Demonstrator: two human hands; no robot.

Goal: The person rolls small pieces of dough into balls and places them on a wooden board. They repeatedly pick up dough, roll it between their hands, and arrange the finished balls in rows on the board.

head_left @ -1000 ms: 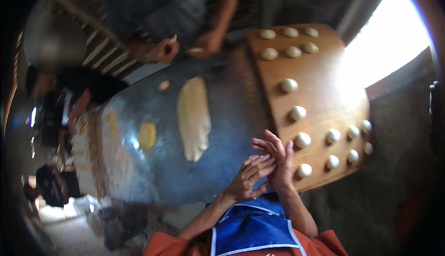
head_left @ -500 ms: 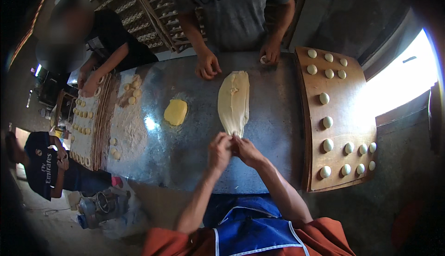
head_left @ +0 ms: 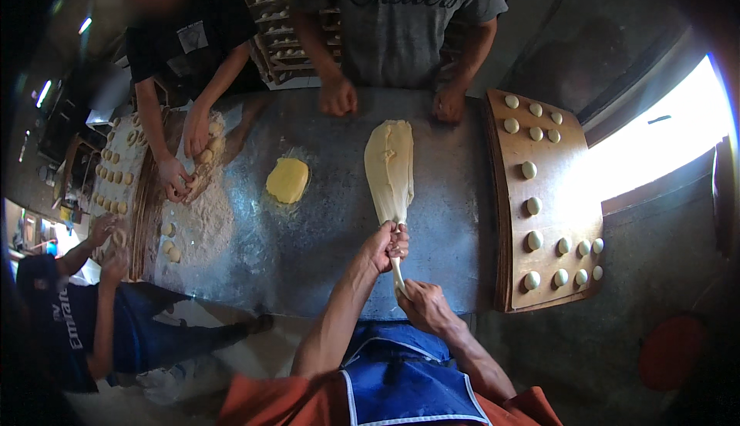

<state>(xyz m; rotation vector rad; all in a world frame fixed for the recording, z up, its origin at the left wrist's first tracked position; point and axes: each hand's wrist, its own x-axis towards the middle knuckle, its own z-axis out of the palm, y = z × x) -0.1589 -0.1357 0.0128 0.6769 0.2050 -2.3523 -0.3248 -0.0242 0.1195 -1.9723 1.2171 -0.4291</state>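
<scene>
A long pale slab of dough [head_left: 388, 165] lies on the metal worktable [head_left: 324, 195], narrowing toward me. My left hand [head_left: 385, 245] is wrapped round its near, gathered end. From below that fist a thin strand of dough [head_left: 398, 273] runs toward my body. My right hand [head_left: 424, 303] grips the strand's lower end close to the table's near edge, lower and to the right of my left hand. A yellow lump [head_left: 288, 180], smooth and soft-looking, rests on the table to the left of the dough.
Stacked wooden boards [head_left: 543, 210] at the right carry several white dough balls. Flour [head_left: 196, 222] and small dough pieces cover the table's left part, beside a filled tray [head_left: 116, 175]. A person in grey [head_left: 397, 33] stands opposite; a person in black [head_left: 193, 48] handles pieces.
My hands have come apart: the right moved down toward me, drawing out a dough strand, while the left closed round the dough's end. The person in black reached into the floured pieces.
</scene>
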